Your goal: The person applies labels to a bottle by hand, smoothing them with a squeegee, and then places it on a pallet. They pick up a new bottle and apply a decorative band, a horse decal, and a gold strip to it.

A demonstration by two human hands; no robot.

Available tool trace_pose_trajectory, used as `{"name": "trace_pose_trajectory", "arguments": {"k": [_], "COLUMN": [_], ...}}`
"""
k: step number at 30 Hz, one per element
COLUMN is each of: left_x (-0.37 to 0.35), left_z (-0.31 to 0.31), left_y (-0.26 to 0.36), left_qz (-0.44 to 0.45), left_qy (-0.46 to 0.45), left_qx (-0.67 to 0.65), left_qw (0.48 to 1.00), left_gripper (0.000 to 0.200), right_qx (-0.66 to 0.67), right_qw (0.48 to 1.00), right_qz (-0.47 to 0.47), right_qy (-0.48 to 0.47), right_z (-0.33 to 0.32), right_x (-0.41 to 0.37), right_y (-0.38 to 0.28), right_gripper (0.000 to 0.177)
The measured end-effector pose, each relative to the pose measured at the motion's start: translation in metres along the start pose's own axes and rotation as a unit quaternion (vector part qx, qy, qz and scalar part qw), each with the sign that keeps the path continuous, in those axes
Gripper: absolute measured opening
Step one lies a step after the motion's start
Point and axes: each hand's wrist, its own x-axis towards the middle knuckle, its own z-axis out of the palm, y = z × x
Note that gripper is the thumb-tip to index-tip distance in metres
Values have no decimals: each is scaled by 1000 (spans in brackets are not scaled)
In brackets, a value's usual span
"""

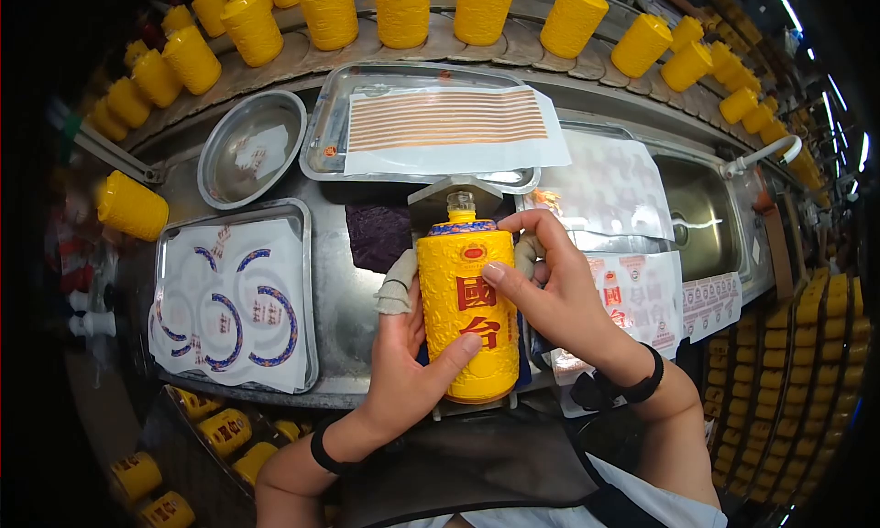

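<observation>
A yellow embossed bottle (467, 381) with red characters, a small red emblem and a blue patterned band at its shoulder lies before me, its clear glass neck pointing away. My left hand (412, 358) is closed round its left side, the thumb lying on the front near the lower character. On the right, my right hand (555, 294) grips the upper part, with the thumb beside the upper character and the index finger at the shoulder band. Pale finger covers are on some fingers of both hands. Beyond the neck is a metal holder (431, 196).
At left, a tray (309, 317) carries a sheet of blue curved decals. A round basin (206, 166) and a tray (316, 152) with a gold-striped sheet (449, 129) stand behind. Decal sheets (632, 294) and a sink (701, 216) are at right. Yellow bottles (403, 15) line the conveyor (367, 59).
</observation>
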Motion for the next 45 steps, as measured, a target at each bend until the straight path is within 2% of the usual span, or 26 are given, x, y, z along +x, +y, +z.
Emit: {"name": "trace_pose_trajectory", "arguments": {"k": [4,7,15,17,20,26,29,45], "left_x": [0,0,1,3,15,40,42,41], "left_z": [0,2,0,-4,-9,-4,-1,0], "left_y": [0,3,4,1,5,18,13,13], "left_qz": [1,2,3,3,-20,-52,-48,-40], "left_qy": [-1,0,-13,12,46,57,63,68], "left_qx": [-4,-3,6,19,-4,-40,-35,-35], "left_qw": [1000,1000,1000,1000,999,996,996,996], "left_gripper": [81,80,81,81,80,70,68,64], "right_qx": [-16,-34,-3,-32,30,25,16,-1], "right_qw": [999,999,1000,999,998,999,1000,1000], "right_qz": [23,-4,8,14,51,-34,13,-3], "right_qy": [-28,4,4,-1,-5,7,-8,6], "right_z": [-2,0,0,-5,-6,-1,-3,-2], "right_x": [2,2,3,6,9,13,11,11], "right_y": [-2,0,3,1,5,18,8,10], "right_gripper": [37,42,40,38,37,39,40,42]}}
